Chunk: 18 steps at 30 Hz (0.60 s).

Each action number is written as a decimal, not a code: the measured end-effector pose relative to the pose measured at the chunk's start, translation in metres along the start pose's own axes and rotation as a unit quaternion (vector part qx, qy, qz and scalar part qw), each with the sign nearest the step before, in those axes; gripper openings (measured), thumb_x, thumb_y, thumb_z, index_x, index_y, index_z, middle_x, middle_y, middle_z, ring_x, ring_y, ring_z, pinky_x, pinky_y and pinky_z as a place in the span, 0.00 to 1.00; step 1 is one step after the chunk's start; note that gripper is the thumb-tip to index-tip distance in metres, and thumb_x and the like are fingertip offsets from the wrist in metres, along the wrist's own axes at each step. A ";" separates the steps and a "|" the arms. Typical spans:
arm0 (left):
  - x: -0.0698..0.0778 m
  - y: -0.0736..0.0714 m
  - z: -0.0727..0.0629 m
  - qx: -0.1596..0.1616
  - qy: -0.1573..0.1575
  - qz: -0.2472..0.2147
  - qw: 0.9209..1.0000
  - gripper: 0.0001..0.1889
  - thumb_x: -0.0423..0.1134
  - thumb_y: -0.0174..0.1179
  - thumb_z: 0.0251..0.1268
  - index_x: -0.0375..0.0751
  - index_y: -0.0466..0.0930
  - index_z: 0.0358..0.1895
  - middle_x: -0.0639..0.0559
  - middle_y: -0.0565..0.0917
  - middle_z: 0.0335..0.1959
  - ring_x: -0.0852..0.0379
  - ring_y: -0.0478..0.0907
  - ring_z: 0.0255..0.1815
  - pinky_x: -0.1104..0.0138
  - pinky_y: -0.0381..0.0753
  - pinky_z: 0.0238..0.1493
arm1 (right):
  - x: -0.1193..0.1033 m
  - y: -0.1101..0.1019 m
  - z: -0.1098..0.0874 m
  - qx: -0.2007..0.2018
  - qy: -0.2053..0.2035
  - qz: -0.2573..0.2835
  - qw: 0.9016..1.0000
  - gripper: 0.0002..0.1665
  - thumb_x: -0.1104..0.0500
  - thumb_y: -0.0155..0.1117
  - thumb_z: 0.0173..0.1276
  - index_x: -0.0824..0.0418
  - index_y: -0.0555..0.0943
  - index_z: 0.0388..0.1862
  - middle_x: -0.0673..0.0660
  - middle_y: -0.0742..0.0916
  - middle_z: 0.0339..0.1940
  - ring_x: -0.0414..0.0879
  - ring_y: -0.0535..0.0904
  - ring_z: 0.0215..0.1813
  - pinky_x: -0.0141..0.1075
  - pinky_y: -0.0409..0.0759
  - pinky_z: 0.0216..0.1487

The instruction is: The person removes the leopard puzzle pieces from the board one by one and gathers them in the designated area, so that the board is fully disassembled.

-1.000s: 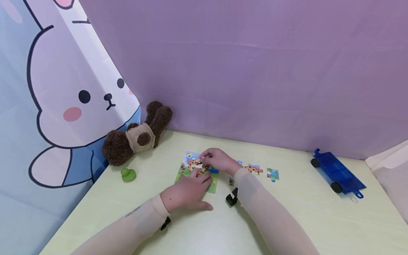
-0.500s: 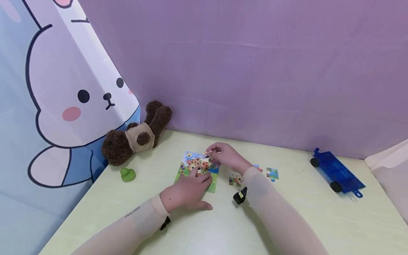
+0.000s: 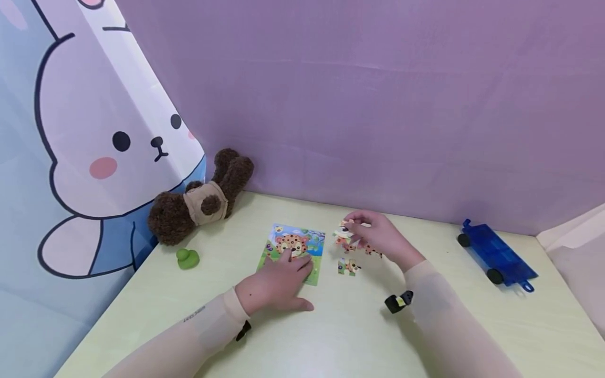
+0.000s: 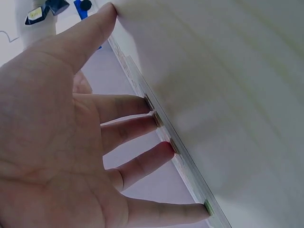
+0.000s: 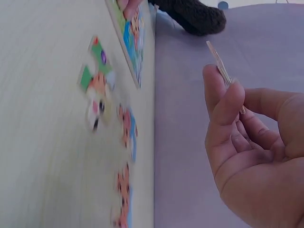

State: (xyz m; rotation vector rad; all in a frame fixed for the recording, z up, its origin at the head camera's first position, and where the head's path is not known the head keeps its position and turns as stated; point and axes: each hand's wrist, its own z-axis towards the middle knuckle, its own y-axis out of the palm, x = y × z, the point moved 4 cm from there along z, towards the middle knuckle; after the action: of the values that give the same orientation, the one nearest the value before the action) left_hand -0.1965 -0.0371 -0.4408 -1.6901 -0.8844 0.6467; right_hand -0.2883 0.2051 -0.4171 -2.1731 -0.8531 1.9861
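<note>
My left hand rests on a leopard picture puzzle board, fingers spread. In the left wrist view its fingertips press on the board's face and the thumb points off to the side. My right hand pinches a puzzle piece between thumb and fingers, to the right of the board. The right wrist view shows that piece edge-on and raised above the table. Below it lies a loose piece with a leopard face. More loose pieces are partly hidden by the right hand.
A brown plush toy lies at the back left against the curtain. Left of the board sits a small green toy. A blue wheeled toy wagon stands on the far right. The purple curtain borders the table's back edge.
My right hand has lifted the puzzle piece away from the board and carried it right, above the loose pieces. The left hand stays on the board.
</note>
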 end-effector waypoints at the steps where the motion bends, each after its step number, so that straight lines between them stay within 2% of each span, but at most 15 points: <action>1: 0.000 0.000 0.000 0.000 0.000 0.000 1.000 0.54 0.79 0.58 0.65 0.49 0.60 0.86 0.54 0.60 0.89 0.31 0.59 0.86 0.24 0.74 0.67 | 0.002 -0.004 -0.004 0.006 0.003 -0.005 1.000 0.19 0.49 0.61 0.84 0.57 0.82 0.64 0.68 0.85 0.60 0.58 0.90 0.49 0.51 0.91 0.48; 4: 0.000 -0.001 -0.001 0.000 0.000 -0.001 1.000 0.54 0.79 0.58 0.65 0.49 0.60 0.86 0.54 0.60 0.89 0.31 0.59 0.85 0.24 0.74 0.67 | 0.007 -0.016 -0.014 0.017 0.012 -0.017 1.000 0.20 0.47 0.62 0.83 0.55 0.81 0.65 0.68 0.85 0.59 0.59 0.89 0.48 0.49 0.90 0.43; 8: 0.001 -0.002 -0.001 -0.001 -0.001 -0.001 1.000 0.54 0.79 0.58 0.65 0.49 0.60 0.86 0.54 0.60 0.89 0.30 0.58 0.86 0.24 0.74 0.67 | 0.013 -0.028 -0.023 0.019 0.011 -0.012 1.000 0.20 0.46 0.63 0.82 0.55 0.81 0.64 0.67 0.85 0.53 0.57 0.88 0.42 0.48 0.87 0.39; 14: 0.001 -0.001 -0.001 0.003 0.002 0.003 1.000 0.53 0.79 0.58 0.66 0.49 0.60 0.86 0.54 0.60 0.89 0.30 0.59 0.85 0.24 0.75 0.66 | 0.026 -0.037 -0.031 0.019 0.010 -0.004 1.000 0.23 0.48 0.63 0.82 0.60 0.80 0.66 0.64 0.85 0.49 0.52 0.86 0.39 0.46 0.90 0.44; 18: 0.001 0.000 -0.001 0.003 0.002 0.005 1.000 0.53 0.79 0.58 0.66 0.49 0.60 0.86 0.55 0.60 0.88 0.31 0.59 0.85 0.24 0.75 0.67 | 0.036 -0.042 -0.033 0.027 0.022 -0.012 0.999 0.22 0.48 0.63 0.82 0.58 0.80 0.67 0.65 0.86 0.49 0.51 0.86 0.40 0.44 0.91 0.44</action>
State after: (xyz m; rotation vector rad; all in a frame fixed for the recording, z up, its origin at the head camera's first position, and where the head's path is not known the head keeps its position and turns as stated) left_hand -0.1958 -0.0369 -0.4404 -1.6899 -0.8707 0.6525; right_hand -0.2719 0.2667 -0.4261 -2.1587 -0.8071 1.9199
